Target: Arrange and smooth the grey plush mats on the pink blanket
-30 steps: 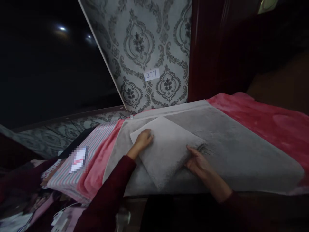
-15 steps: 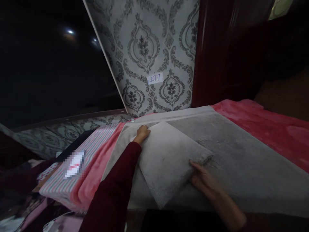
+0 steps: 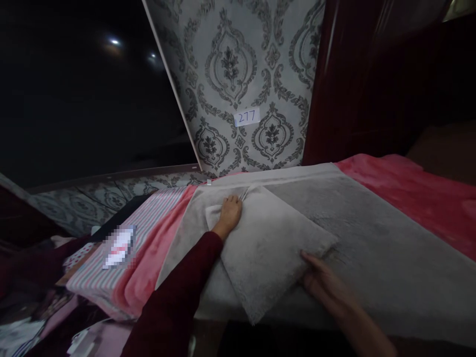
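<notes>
A flat, square grey plush cushion cover (image 3: 275,233) lies turned cornerwise on a larger grey plush cloth (image 3: 390,258). At its upper left edge, my left hand (image 3: 231,213) is closed with the fingers curled over the fabric, which bunches into small folds there. My right hand (image 3: 322,280) pinches the lower right edge, thumb on top and the other fingers underneath, partly hidden. One corner of the cover points toward me, near the front edge of the surface. A pale flap shows to the left of my left wrist.
Pink plush fabric (image 3: 427,191) spreads at the right, with more beside a striped cloth (image 3: 148,218) at the left. A blurred white item (image 3: 119,248) lies on the stripes. Behind stand a dark screen (image 3: 85,99) and a patterned wall with a "277" label (image 3: 247,116).
My left hand has slid inward along the cover's upper left edge, and the fabric there is now wrinkled. My right hand keeps its hold on the right edge. The view has shifted slightly.
</notes>
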Demonstrator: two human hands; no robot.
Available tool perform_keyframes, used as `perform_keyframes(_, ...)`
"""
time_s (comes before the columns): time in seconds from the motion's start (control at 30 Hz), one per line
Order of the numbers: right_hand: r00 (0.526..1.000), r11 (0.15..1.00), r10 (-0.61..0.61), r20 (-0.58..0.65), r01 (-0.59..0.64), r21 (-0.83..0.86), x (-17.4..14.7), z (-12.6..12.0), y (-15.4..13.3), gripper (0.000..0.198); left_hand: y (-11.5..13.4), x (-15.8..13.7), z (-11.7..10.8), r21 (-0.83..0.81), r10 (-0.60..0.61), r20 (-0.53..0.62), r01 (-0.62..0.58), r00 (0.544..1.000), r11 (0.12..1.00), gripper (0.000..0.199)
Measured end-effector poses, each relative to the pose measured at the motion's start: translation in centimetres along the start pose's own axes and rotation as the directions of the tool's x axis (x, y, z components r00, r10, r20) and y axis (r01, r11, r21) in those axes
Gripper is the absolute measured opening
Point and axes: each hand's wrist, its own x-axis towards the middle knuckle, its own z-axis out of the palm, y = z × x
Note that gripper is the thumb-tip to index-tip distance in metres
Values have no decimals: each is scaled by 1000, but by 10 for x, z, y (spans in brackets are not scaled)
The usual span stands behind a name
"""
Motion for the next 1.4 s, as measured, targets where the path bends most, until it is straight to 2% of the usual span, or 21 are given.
perform_keyframes(0.23, 999, 999, -17, 32, 18, -44, 0, -4, 0, 45, 0, -4, 3, -2, -5, -31, 5, 1000, 1000, 29)
perform_keyframes(0.43, 998, 998, -24, 64, 28, -55, 2, -6, 1, 39, -1, -4, 0, -31, 39, -30, -39, 999, 999, 30)
perform_keyframes(0.53, 999, 999, -33, 29, 34, -34, 1, -3, 1, 41, -1, -3, 0, -44, 41, -22, -42, 999, 998, 29)
perform_keyframes(0.67, 1000, 1000, -9, -26, 9, -17, -4, 2, -1, 47, 0, -4, 3, -56, -19, -20, 18, 1000, 998, 32)
perform_keyframes(0.9, 1000, 1000, -8, -12, 8, -22, -3, 1, -1, 46, 1, -6, 2, -77, -136, -27, 134, 990, 988, 35)
perform_keyframes(1.07, 999, 999, -37, 37, 39, -38, -2, -3, 2, 42, 1, -4, 1, -88, -149, -25, 147, 988, 985, 34)
perform_keyframes(1.27, 999, 999, -22, 37, 22, -25, -1, -3, 2, 45, -1, -2, 3, -125, -92, 4, 92, 996, 988, 30)
perform_keyframes(1.4, 998, 999, -28, 59, 30, -23, 0, -2, 1, 50, -1, -2, 2, -151, -137, -3, 135, 991, 979, 33)
